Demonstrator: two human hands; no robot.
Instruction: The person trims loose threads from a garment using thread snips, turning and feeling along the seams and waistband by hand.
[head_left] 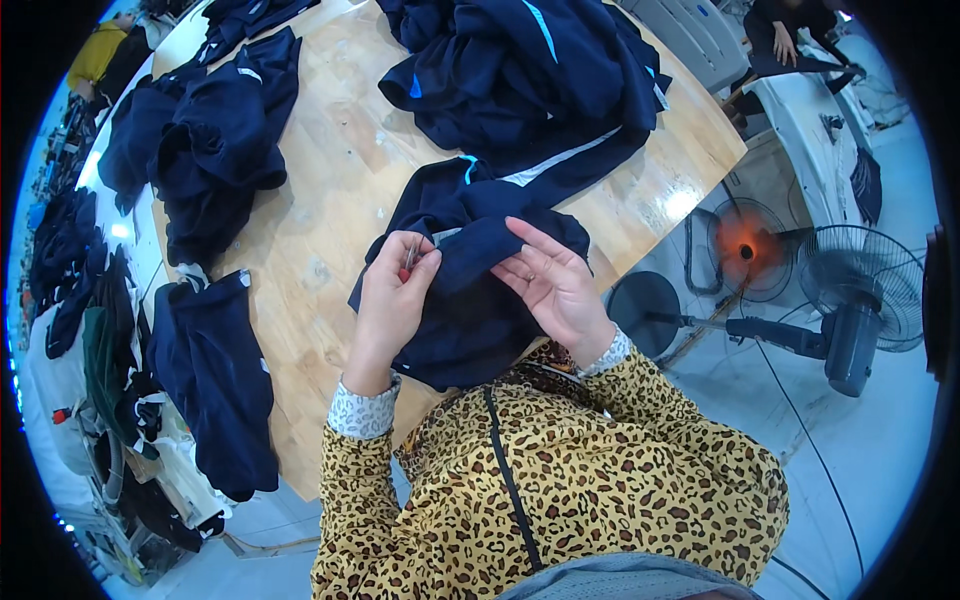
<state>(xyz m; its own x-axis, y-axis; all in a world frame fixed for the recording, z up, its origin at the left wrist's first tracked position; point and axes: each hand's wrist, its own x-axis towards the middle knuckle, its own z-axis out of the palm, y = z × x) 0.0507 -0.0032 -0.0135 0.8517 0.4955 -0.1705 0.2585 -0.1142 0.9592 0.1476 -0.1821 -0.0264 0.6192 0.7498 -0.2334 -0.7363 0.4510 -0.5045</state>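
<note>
I see a pale wooden worktable (330,200) heaped with navy garments, two floor fans (860,300) beside it, my left hand (390,300) pinched shut on small thread snips (410,255) over the navy garment (470,300) at the table's near edge, my right hand (550,285) open, fingers resting on that cloth.

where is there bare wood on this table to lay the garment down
The widest bare stretch of the wooden table runs down its middle, between the left dark pile and the big navy heap. A smaller bare corner lies right of that heap. It is crowded at the near edge, where the left hand and right hand hold a navy garment.
</note>
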